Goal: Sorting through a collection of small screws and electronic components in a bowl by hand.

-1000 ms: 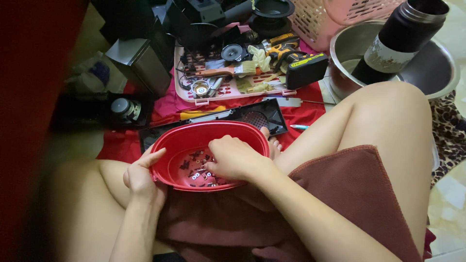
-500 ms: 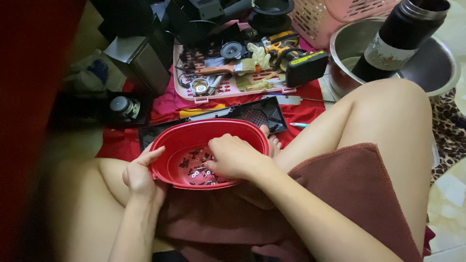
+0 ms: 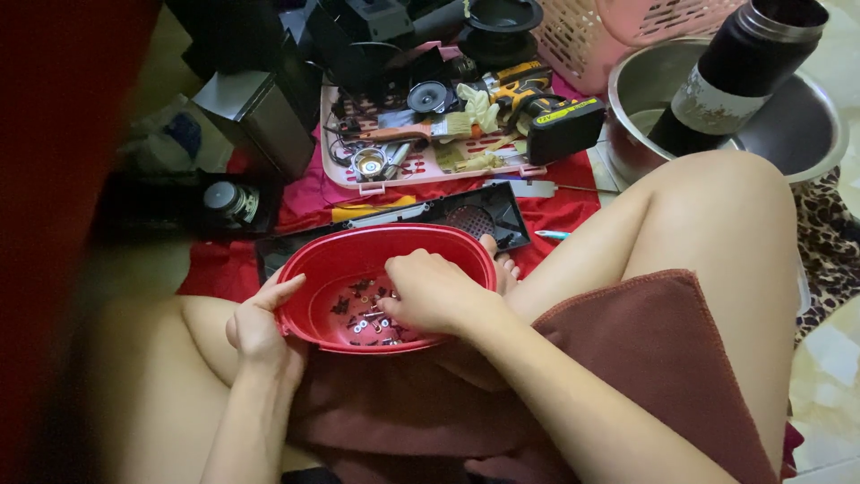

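A red cloth [image 3: 573,202] covers the floor [image 3: 833,358]. On it lie a pink tray [image 3: 421,170] of tools and a black panel [image 3: 484,215]; a steel pot [image 3: 797,125] stands toward the far right corner.

There are two hands: the left hand [image 3: 260,324] and the right hand [image 3: 432,292]. One red oval basin [image 3: 340,260] holds many small screws and washers [image 3: 367,318], too small and crowded to count. Beyond it lie one pink tray [image 3: 421,166] of tools, one yellow-and-black cordless drill [image 3: 546,112], one steel bowl [image 3: 788,125] and one dark flask [image 3: 735,76].
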